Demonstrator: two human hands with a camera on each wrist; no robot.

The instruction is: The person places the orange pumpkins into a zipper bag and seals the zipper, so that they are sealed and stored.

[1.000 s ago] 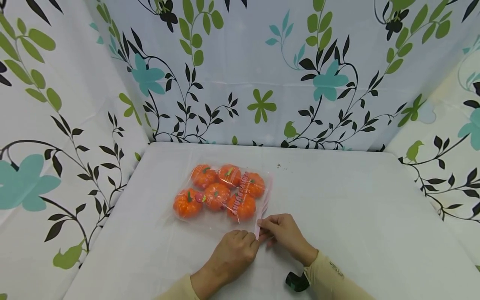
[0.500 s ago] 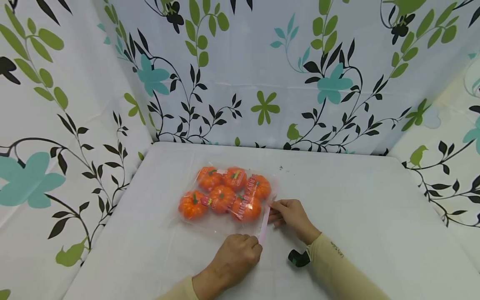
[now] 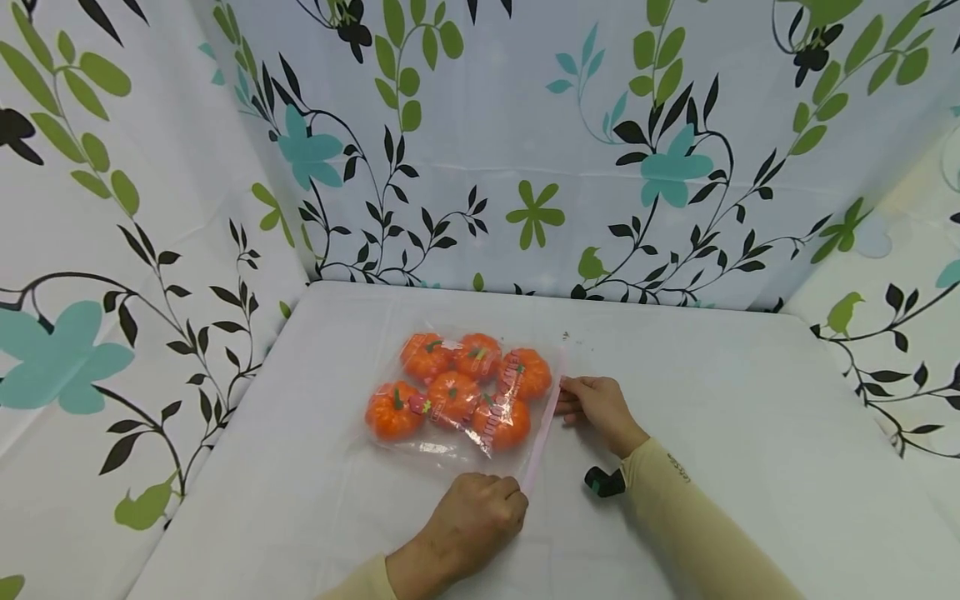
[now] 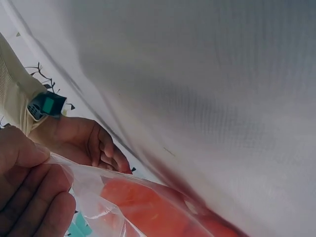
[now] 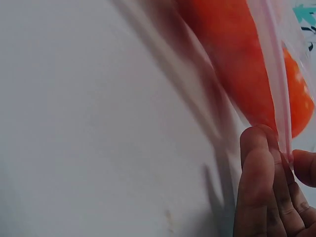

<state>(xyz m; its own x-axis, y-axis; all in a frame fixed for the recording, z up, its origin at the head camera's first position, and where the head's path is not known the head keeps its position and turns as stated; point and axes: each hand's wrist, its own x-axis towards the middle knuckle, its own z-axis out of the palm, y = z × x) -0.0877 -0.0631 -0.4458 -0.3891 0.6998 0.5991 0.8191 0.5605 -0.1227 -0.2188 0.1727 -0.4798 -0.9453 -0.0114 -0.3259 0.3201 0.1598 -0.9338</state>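
Note:
A clear zip bag (image 3: 442,450) lies on the white table with several small orange toy pumpkins (image 3: 453,398) inside. Its pink zip strip (image 3: 542,446) runs along the right-hand edge. My left hand (image 3: 480,517) grips the near corner of the bag at the end of this strip; in the left wrist view the thumb (image 4: 34,154) presses the film against the curled fingers. Farther up the strip, my right hand (image 3: 596,408) pinches it. The right wrist view has the zip strip (image 5: 279,84) running down between thumb (image 5: 305,167) and fingers (image 5: 256,163).
The white tabletop (image 3: 712,400) extends to the right and left of the bag. Patterned cloth (image 3: 465,150) hangs behind the table and at both sides. A small black device (image 3: 603,482) sits at my right wrist.
My right hand has slid along the zip strip, away from me and slightly right, widening the distance to my left hand. The left hand keeps its grip on the corner.

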